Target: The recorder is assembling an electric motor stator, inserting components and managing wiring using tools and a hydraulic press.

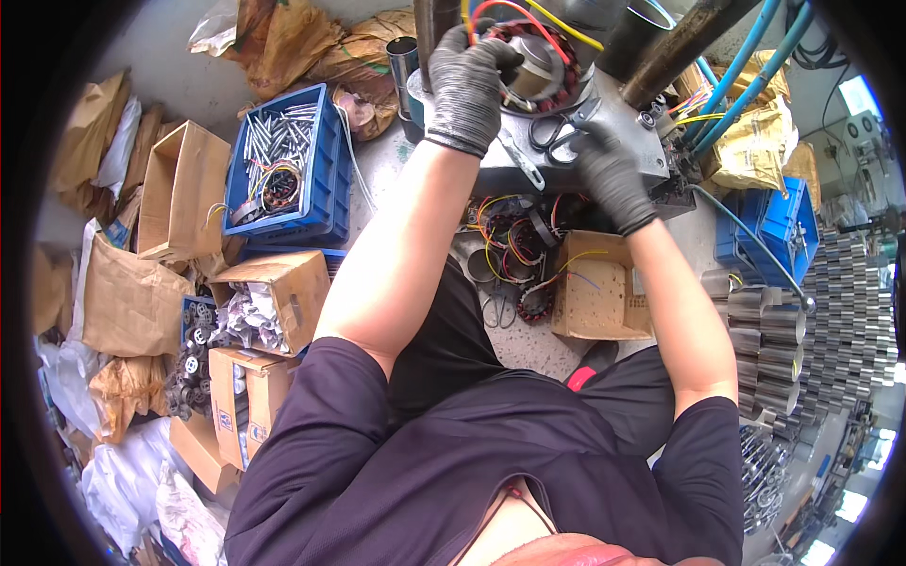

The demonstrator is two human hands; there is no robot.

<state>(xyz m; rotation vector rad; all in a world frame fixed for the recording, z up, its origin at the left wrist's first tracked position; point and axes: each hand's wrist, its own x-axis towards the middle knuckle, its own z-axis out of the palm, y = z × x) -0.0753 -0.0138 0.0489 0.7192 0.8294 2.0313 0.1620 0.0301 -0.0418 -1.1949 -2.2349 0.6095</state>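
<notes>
A motor stator (543, 66) with dark red windings and a metal core inside it stands on a grey metal workbench (623, 141). My left hand (469, 94), in a dark grey glove, is at its left side, fingers closed around the red and yellow lead wires (514, 8). My right hand (609, 170), gloved alike, is over the bench's right part. Its fingers reach out beside a pair of black-handled scissors (545, 140), close to them; whether they touch is hard to tell. A small cutter-like tool (521, 160) lies left of the scissors, near the front edge.
Below the bench, more wired stators (519, 241) lie beside an open cardboard box (599, 297). A blue crate (293, 170) of metal shafts stands left. Stacked metal cylinders (764, 340) fill the right. A dark metal post (684, 52) and blue hoses (764, 80) rise behind the bench.
</notes>
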